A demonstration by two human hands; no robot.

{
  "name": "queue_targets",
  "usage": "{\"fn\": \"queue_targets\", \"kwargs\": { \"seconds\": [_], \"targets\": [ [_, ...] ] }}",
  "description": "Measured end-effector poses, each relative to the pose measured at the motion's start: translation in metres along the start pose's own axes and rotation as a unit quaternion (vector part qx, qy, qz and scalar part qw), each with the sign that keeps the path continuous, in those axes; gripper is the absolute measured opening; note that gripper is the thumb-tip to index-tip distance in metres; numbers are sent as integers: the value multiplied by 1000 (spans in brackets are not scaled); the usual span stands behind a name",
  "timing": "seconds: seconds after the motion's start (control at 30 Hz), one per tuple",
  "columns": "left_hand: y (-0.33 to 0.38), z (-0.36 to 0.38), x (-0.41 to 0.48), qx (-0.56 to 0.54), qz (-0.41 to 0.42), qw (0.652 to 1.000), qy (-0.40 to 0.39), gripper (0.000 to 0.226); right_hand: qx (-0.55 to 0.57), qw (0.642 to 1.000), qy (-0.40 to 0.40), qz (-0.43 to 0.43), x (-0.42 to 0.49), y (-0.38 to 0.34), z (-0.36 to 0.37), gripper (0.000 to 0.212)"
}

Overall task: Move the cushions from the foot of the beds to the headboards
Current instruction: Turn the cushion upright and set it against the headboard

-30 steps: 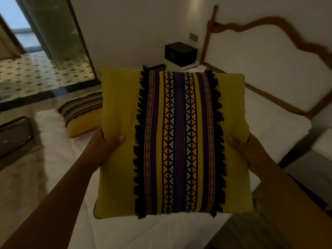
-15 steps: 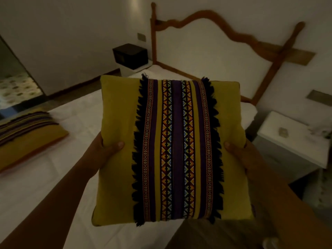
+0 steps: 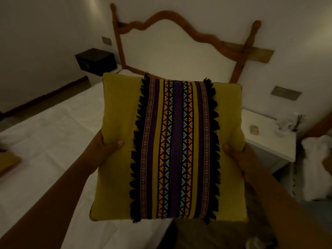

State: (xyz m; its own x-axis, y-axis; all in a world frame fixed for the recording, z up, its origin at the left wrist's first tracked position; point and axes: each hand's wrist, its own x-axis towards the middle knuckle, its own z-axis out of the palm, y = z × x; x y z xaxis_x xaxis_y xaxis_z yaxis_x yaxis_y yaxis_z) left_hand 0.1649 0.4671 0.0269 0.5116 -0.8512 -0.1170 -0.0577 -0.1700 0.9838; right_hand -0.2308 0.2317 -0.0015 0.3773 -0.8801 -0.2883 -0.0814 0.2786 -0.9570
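I hold a mustard-yellow cushion (image 3: 118, 159) with a purple patterned centre band and black fringe, raised above the white bed (image 3: 53, 133). My left hand (image 3: 106, 146) grips its left edge, thumb on the front. My right hand (image 3: 237, 153) grips its right edge. The wooden headboard (image 3: 172, 17) with a white padded panel stands straight ahead, beyond the cushion's top edge. A second yellow cushion (image 3: 8, 162) shows only as a corner at the far left edge, on the bed.
A white bedside table (image 3: 269, 141) with small items stands right of the bed. A black box (image 3: 96, 60) sits on a low stand left of the headboard. White cloth (image 3: 316, 168) hangs at the right edge. The room is dim.
My view has swung right and moved closer to the headboard, which now sits straight ahead. The second cushion has slid almost out of view at left. Both hands keep the same hold.
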Motion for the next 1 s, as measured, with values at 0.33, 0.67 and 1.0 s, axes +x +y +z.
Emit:
{"fn": "queue_targets", "kwargs": {
  "seconds": [0.33,0.67,1.0],
  "targets": [
    [-13,45,166,-38,-30,999,8,74,-33,999,1,23,161,-37,-17,73],
    [18,113,304,-22,-49,999,-8,70,-37,998,23,45,289,-74,-74,64],
    [43,249,416,-20,-62,997,31,61,-19,997,-33,73,448,-100,-189,54]
  ]
}}
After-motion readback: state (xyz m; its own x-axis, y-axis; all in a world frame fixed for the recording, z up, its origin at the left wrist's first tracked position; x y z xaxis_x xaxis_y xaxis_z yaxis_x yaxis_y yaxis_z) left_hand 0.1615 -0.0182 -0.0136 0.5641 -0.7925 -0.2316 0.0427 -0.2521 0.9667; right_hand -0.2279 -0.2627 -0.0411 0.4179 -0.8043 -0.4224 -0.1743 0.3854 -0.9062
